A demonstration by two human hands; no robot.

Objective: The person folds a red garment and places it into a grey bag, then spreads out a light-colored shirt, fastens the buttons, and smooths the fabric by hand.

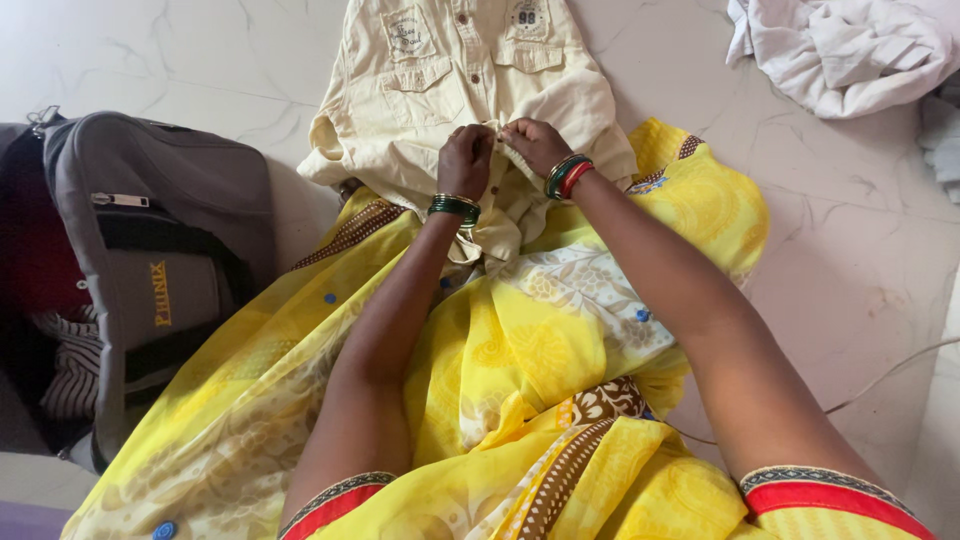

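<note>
Both hands on the cream shirt's button line.

I see my left hand (466, 160) and right hand (535, 143) at upper centre, fingers pinching the cream shirt (450, 80) spread on the floor (850, 250). At left, an open grey backpack (150, 230) holds striped cloth (70, 365).

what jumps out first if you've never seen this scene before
The bright yellow patterned cloth over the person's lap fills the lower middle. Just above it, the left hand and right hand meet with pinched fingers at the front of a cream shirt spread on the white floor. A grey backpack lies open at the left edge, and white crumpled cloth sits top right.
</note>
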